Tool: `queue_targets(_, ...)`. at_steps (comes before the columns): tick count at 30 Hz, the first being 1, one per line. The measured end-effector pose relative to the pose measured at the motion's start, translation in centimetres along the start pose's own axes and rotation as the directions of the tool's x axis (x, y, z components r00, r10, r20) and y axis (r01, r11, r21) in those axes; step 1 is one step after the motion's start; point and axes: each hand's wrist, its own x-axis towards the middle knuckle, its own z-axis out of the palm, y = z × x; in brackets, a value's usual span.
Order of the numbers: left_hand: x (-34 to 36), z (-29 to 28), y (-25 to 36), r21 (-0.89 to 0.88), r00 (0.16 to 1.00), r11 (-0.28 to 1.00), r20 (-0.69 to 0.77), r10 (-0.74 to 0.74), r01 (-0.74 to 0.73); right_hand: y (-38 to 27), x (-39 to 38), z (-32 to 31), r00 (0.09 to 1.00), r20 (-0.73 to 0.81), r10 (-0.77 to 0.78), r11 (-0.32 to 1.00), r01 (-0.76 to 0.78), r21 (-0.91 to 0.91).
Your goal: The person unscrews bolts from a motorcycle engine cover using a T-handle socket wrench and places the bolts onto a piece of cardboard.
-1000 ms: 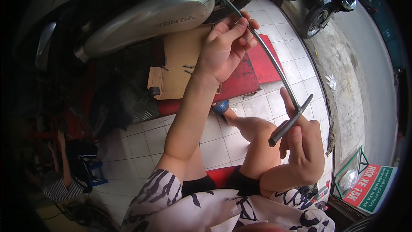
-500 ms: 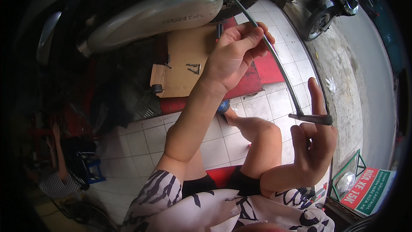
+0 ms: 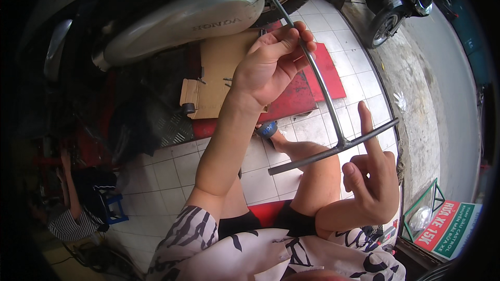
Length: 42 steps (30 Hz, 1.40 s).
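My left hand (image 3: 268, 65) pinches the shaft of a long steel T-handle wrench (image 3: 324, 91), thumb against fingers. The shaft's far end meets the motorbike beside the rear of its silver cover (image 3: 182, 23); what the tip sits on is too small to make out. Nearer me, the wrench's crossbar lies aslant above my right knee. My right hand (image 3: 374, 184) has its index finger stretched up against the crossbar's right arm, while the thumb and other fingers are curled with no grip on it.
Cardboard (image 3: 221, 57) with small bolts (image 3: 227, 80) and a black cylindrical part (image 3: 188, 108) lies on a red platform (image 3: 291, 96) beneath the motorbike. Another motorbike (image 3: 384, 28) stands at upper right. A person (image 3: 75, 221) is at far left near a blue stool (image 3: 115, 208). A sign (image 3: 445, 224) stands lower right.
The wrench's crossbar has turned, so both arms now show at length. My left hand and the shaft have shifted slightly left; my right hand has moved a little left too.
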Motion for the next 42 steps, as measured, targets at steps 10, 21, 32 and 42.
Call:
queue_targets(10,-0.1,-0.5,0.8,-0.002,1.000,1.000,-0.018,-0.004,0.004,-2.4,2.6,3.4,0.841,0.188,-0.507,0.861,0.504,0.069)
queue_targets(21,0.2,-0.7,1.1,-0.088,1.000,0.996,-0.004,0.023,-0.023,-1.7,0.6,1.0,0.993,0.120,-0.016,0.983,0.038,-0.177)
queue_targets(32,0.3,-1.7,1.4,-0.161,1.000,0.987,-0.001,0.013,-0.013,-0.6,2.5,5.0,0.894,0.392,-0.218,0.886,0.349,-0.304)
queue_targets(42,0.8,-2.3,0.7,-0.251,0.998,0.968,-0.060,0.004,-0.019,-1.7,1.3,2.3,0.857,0.198,-0.475,0.867,0.495,-0.064)
